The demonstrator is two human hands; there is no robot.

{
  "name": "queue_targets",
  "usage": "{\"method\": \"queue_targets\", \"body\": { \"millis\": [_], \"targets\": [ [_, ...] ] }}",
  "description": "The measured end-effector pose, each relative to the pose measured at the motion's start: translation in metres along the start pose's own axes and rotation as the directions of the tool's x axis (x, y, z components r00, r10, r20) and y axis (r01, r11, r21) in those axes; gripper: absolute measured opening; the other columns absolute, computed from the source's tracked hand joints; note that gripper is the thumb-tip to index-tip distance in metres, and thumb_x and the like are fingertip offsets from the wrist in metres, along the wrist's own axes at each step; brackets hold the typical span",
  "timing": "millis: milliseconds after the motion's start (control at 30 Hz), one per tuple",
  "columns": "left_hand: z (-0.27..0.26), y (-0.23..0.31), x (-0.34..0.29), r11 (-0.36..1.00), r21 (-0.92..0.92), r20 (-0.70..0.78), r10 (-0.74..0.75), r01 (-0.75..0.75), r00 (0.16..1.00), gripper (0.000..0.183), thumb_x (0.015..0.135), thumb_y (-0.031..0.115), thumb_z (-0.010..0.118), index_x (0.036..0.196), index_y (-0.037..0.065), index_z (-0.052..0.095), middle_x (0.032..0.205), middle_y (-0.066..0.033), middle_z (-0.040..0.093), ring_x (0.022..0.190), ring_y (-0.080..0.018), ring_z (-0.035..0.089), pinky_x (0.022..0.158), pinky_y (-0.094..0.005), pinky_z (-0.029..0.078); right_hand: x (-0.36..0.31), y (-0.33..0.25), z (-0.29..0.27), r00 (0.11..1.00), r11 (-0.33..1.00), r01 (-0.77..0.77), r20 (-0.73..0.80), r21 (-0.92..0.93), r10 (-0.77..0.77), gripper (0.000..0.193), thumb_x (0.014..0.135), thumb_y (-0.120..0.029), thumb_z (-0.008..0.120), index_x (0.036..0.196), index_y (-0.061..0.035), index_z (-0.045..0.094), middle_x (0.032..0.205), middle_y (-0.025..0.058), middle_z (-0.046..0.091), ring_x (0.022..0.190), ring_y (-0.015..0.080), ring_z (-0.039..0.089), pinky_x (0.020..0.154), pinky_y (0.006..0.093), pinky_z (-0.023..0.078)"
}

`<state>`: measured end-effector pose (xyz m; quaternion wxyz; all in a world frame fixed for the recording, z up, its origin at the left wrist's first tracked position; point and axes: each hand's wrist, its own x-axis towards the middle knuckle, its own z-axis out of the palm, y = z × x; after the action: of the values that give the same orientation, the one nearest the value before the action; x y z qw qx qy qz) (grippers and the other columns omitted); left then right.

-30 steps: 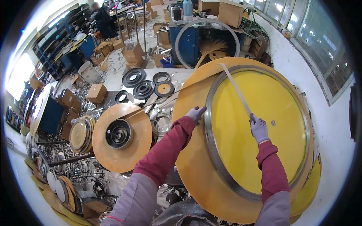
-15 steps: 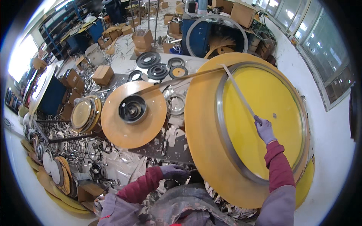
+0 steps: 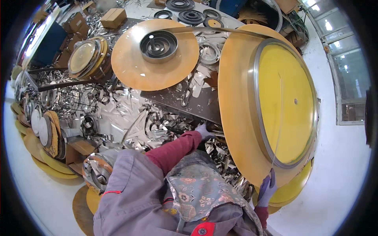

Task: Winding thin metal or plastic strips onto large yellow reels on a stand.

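Observation:
Against the large yellow disc [image 3: 293,114], my right hand [image 3: 267,188], in a purple-grey glove, is closed round the lower end of a long thin flat strip [image 3: 278,129]. Seen nearly edge-on, the strip reaches up across the disc's face. A grey metal ring [image 3: 252,86] of wound band surrounds the yellow disc, with a wide tan disc [image 3: 236,90] behind it. My left hand [image 3: 204,130], gloved too, reaches to the bench's near edge beside the tan disc; its fingers are mostly hidden. A metal band [image 3: 204,30] runs between the large ring and a dark coil [image 3: 158,46] on a smaller orange disc [image 3: 130,59].
Metal scrap [image 3: 153,128] heaps below the dark bench [image 3: 201,104]. Stacked round discs [image 3: 84,59] stand at left, and a cardboard box [image 3: 113,18] at the back. Black rings [image 3: 191,17] lie beyond the bench. A white wall [image 3: 334,157] closes off the right.
My right hand has come down with the strip from mid-disc to the disc's lower rim. My left hand has moved right toward the bench edge. The view has tilted lower.

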<state>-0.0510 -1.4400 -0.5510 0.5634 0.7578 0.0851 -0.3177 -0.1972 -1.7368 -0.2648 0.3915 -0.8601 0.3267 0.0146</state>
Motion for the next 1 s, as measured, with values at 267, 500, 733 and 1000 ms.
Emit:
{"method": "queue_targets", "body": {
  "millis": [267, 500, 733, 1000],
  "targets": [
    [0.051, 0.035, -0.014, 0.950, -0.213, -0.344, -0.292, 0.229, 0.893, 0.086, 0.058, 0.037, 0.078, 0.127, 0.002, 0.043, 0.125, -0.0253, 0.045, 0.116, -0.0372, 0.045, 0.100, -0.0402, 0.038, -0.044, 0.046, -0.007, 0.972, 0.968, 0.233, -0.020, -0.093, -0.235, 0.041, 0.090, -0.020, 0.048, 0.123, 0.0025, 0.051, 0.080, 0.0033, 0.057, 0.059, 0.0059, 0.049, 0.051, 0.0208, 0.038],
    [0.112, 0.053, -0.010, 0.827, 0.387, 0.035, 0.430, -0.409, 0.902, 0.062, 0.071, 0.039, 0.065, 0.126, 0.016, 0.047, 0.126, -0.0213, 0.047, 0.115, -0.0378, 0.046, 0.091, -0.0451, 0.041, -0.085, 0.010, 0.010, 0.984, 0.985, 0.172, 0.041, -0.019, -0.171, 0.043, 0.090, -0.023, 0.051, 0.124, 0.0033, 0.049, 0.062, -0.0043, 0.041, 0.046, 0.0026, 0.034, 0.041, 0.0194, 0.027],
    [0.188, -0.061, 0.138, 0.421, -0.743, -0.469, 0.228, -0.521, 0.853, 0.047, 0.081, 0.042, 0.053, 0.117, 0.012, 0.056, 0.116, -0.0170, 0.057, 0.103, -0.0334, 0.056, 0.084, -0.0431, 0.046, -0.105, -0.002, 0.032, 0.930, 0.957, 0.285, 0.227, 0.049, -0.289, 0.047, 0.088, -0.023, 0.056, 0.125, 0.0043, 0.048, 0.057, -0.0042, 0.040, 0.044, 0.0030, 0.035, 0.040, 0.0190, 0.028],
    [0.016, 0.005, -0.020, 0.930, 0.141, 0.232, 0.302, -0.339, 0.925, 0.044, 0.074, 0.039, 0.066, 0.106, 0.009, 0.063, 0.094, -0.0160, 0.065, 0.090, -0.0315, 0.062, 0.082, -0.0389, 0.048, -0.108, 0.003, 0.030, 0.996, 0.993, 0.012, 0.090, 0.118, -0.023, 0.046, 0.088, -0.023, 0.054, 0.125, 0.0040, 0.048, 0.057, -0.0034, 0.041, 0.044, 0.0025, 0.033, 0.040, 0.0191, 0.027]
  ]
}}
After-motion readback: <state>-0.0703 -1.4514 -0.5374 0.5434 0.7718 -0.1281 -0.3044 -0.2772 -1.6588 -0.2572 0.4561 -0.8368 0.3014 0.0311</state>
